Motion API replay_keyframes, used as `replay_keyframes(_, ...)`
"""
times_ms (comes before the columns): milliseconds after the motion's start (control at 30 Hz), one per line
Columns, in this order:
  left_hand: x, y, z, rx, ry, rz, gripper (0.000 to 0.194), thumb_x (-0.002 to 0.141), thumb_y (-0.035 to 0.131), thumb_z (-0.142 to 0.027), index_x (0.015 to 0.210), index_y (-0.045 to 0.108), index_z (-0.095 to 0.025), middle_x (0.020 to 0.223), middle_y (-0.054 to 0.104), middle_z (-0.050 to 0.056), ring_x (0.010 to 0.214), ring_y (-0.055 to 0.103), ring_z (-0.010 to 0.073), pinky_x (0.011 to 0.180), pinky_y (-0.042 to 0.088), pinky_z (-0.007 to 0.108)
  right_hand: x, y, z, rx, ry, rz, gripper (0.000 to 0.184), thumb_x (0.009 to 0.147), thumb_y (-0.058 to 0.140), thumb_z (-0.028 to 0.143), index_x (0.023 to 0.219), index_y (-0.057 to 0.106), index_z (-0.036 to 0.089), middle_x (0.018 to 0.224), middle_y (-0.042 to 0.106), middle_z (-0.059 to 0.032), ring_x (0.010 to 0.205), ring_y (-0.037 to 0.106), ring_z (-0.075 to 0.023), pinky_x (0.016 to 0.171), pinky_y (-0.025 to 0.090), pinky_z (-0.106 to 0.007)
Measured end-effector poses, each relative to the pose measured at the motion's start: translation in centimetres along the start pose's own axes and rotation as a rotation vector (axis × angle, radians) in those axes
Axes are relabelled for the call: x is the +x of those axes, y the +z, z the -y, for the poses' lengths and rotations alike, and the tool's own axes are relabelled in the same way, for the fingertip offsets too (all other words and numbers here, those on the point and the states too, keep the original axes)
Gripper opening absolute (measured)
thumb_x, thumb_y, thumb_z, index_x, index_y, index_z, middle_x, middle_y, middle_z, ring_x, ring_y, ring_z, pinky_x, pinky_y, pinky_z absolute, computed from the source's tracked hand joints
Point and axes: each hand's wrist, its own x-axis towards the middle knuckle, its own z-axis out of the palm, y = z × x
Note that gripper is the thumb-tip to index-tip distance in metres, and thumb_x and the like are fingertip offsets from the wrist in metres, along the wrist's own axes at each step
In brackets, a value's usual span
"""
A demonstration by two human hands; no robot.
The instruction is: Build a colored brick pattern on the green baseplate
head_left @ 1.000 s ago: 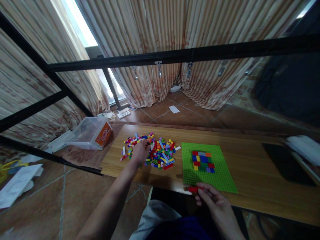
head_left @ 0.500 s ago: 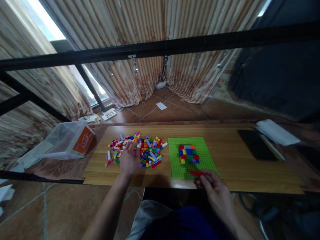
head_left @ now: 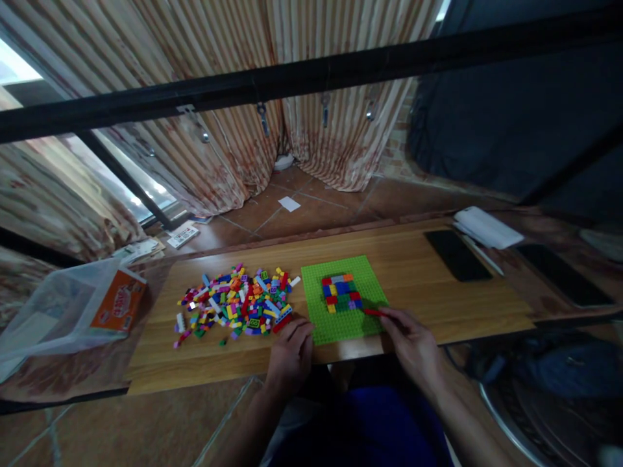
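Observation:
My right hand point(head_left: 411, 337) pinches one end of a long red brick point(head_left: 372, 312), whose free end points left over the green baseplate point(head_left: 318, 331). A block of joined multicoloured bricks point(head_left: 342, 288) sits on the baseplate, just beyond that free end. At the baseplate's front left corner, my left hand point(head_left: 293, 349) is closed with its fingers curled down; whatever they may hold is hidden. Left of the baseplate spreads a loose pile of colourful bricks point(head_left: 233, 305), and another long red brick point(head_left: 282, 323) lies at the pile's near right edge, close to my left fingers.
A clear plastic bin with an orange label point(head_left: 119, 301) lies off the table's left end. On the wooden table point(head_left: 403, 259), toward the right, are a black flat slab point(head_left: 456, 255) and a white pouch point(head_left: 489, 227). A dark metal bar point(head_left: 311, 76) crosses beyond the table.
My left hand has left the brick pile and come right to the baseplate's corner. The red brick in my right hand has moved closer to the joined bricks. The view has turned right.

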Motion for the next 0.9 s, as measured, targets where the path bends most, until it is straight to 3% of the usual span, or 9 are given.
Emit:
replay_keyframes(200,0.2,0.2,1.0,-0.021,-0.021,-0.012,0.021,0.091,0.048,-0.021,0.101,0.065,-0.019,0.1,0.068,0.008,0.097,0.064,0.0188,0.085,0.056,0.035,0.5,-0.7,-0.4,-0.147,-0.078,0.064,0.029,0.085,0.052,0.042,0.096,0.071,0.023,0.099,0.068,-0.0074,0.095,0.062,-0.023,0.088,0.048,-0.039)
replay_keyframes(467,-0.1,0.7,0.9,-0.021,-0.008,-0.013,0.02,0.091,0.048,-0.019,0.103,0.064,-0.02,0.102,0.066,0.008,0.1,0.062,0.0188,0.089,0.054,0.035,0.2,-0.8,1.1,-0.247,-0.128,0.141,0.024,0.086,0.051,0.036,0.093,0.069,0.023,0.096,0.068,-0.0074,0.092,0.063,-0.0233,0.084,0.049,-0.038)
replay_keyframes(733,-0.4,0.2,0.3,-0.103,0.025,-0.02,0.018,0.089,0.049,-0.014,0.098,0.064,-0.018,0.098,0.066,0.009,0.094,0.062,0.0174,0.083,0.053,0.031,-0.7,1.5,1.9,-0.255,-0.171,0.214,0.021,0.087,0.052,0.035,0.093,0.068,0.024,0.099,0.068,-0.0064,0.094,0.063,-0.0236,0.085,0.048,-0.039)
replay_keyframes(900,-1.0,-0.6,-0.2,-0.149,0.083,-0.019,0.017,0.085,0.047,-0.011,0.087,0.062,-0.018,0.089,0.065,0.008,0.081,0.061,0.0157,0.071,0.051,0.027,-1.5,4.2,3.4,-0.278,-0.235,0.248,0.021,0.088,0.052,0.036,0.094,0.067,0.023,0.097,0.069,-0.007,0.091,0.063,-0.0231,0.082,0.049,-0.037)
